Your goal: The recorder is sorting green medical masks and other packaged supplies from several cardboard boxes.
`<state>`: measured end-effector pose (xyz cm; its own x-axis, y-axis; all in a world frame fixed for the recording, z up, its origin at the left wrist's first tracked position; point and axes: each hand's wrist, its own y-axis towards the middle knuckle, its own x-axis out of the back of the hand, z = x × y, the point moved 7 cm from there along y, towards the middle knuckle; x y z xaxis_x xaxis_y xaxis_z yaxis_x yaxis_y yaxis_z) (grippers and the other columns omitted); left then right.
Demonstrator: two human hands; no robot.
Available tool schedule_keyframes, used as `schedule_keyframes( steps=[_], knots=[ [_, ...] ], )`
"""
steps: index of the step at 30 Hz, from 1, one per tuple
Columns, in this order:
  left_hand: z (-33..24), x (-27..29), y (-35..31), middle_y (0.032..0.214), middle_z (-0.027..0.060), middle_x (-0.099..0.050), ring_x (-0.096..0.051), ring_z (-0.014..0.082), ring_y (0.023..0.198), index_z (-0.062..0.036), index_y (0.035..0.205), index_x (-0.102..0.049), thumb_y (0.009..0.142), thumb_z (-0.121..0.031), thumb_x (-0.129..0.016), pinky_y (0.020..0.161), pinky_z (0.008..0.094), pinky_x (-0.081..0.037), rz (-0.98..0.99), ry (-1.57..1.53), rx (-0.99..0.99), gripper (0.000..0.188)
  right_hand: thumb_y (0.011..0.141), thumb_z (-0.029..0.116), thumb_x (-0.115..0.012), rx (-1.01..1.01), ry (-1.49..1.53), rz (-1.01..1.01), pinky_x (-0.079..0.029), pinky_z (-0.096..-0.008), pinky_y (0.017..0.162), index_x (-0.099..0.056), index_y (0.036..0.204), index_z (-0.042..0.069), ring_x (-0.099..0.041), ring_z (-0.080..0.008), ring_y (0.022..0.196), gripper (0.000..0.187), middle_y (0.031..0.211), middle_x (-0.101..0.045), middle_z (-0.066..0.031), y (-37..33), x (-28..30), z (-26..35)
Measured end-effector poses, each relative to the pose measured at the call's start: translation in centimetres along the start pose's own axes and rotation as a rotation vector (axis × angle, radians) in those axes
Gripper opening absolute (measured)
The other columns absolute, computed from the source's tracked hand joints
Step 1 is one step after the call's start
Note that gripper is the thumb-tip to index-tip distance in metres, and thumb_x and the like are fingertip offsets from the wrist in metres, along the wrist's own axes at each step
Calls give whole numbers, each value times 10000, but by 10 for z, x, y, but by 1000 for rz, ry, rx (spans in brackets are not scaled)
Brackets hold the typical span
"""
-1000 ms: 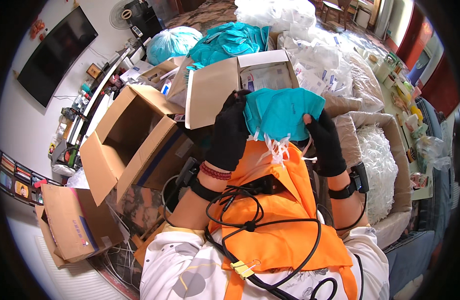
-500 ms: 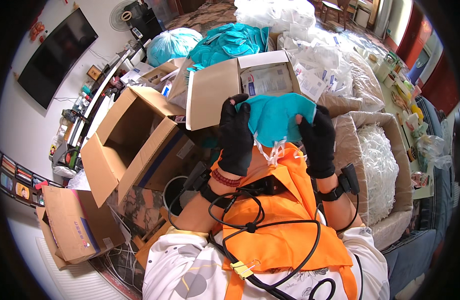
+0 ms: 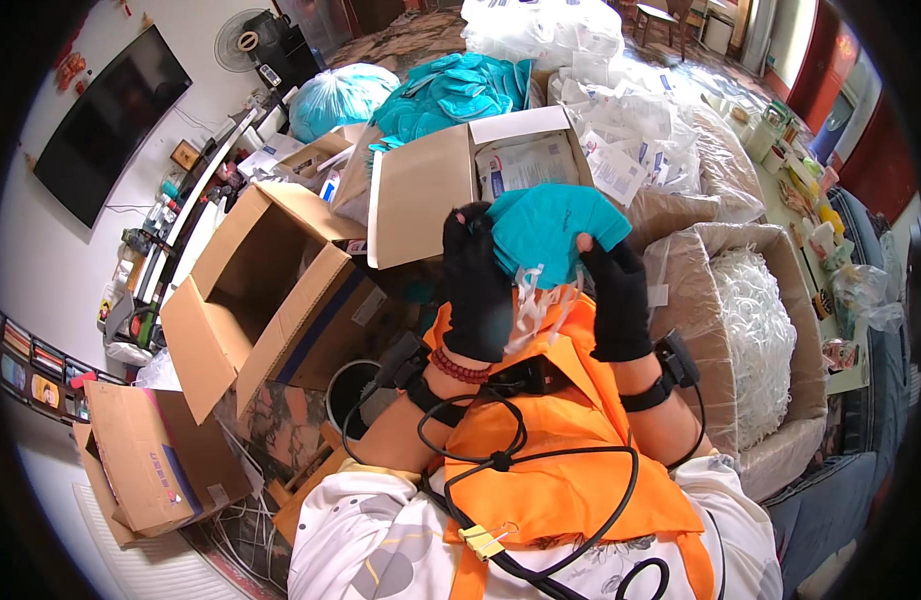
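Two hands in black gloves grip one teal fabric piece (image 3: 553,225), raised in front of the orange apron (image 3: 571,475). Left hand (image 3: 478,290): fingers closed on the piece's left edge; exact finger placement behind the fabric cannot be told. Right hand (image 3: 619,300): bare thumb tip pressed on the near face at the lower right, pinching; its other fingers are mostly hidden. White straps (image 3: 531,310) dangle from the piece's lower edge, between the hands.

Position of piece: just on the near side of an open box (image 3: 421,195), overlapping its near edge in view. The box contains printed white packets (image 3: 526,165).

Beyond the box, a heap of similar teal pieces (image 3: 451,95), with a tied translucent teal bag (image 3: 341,103) to its left. Right of the hands, a lined carton (image 3: 686,290) filled with white strips (image 3: 753,340). Left, a brown carton (image 3: 281,275), flaps open.
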<state>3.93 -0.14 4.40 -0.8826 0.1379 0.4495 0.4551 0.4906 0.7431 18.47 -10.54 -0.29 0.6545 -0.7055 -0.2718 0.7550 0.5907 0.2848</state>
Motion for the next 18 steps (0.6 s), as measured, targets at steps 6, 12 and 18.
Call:
schedule_keyframes(
  steps=[6,12,18],
  knots=[
    [54,-39,-26,1133,90,-571,-554,210,1086,-10,1239,-504,979,-176,-531,966,356,-433,-200,-1188,608,310,878,180,-712,-60,119,-73,-466,-264,840,-648,1132,17,-601,-102,927,308,1034,-678,-36,-10,-12,-15],
    [39,-23,-6,1048,74,-584,-556,159,991,-43,1163,-532,940,-104,-569,903,304,-438,-206,-781,504,234,854,134,-725,110,-348,-42,-483,-277,830,-558,1191,39,-597,-138,986,388,1051,-647,-50,6,11,-18],
    [20,-4,16,987,45,-602,-581,124,904,-48,1075,-562,887,-20,-592,788,283,-482,-37,-678,286,192,801,84,-755,409,-472,91,-471,-315,872,-570,1177,50,-592,-159,998,421,1101,-626,-66,29,3,74]
  ],
)
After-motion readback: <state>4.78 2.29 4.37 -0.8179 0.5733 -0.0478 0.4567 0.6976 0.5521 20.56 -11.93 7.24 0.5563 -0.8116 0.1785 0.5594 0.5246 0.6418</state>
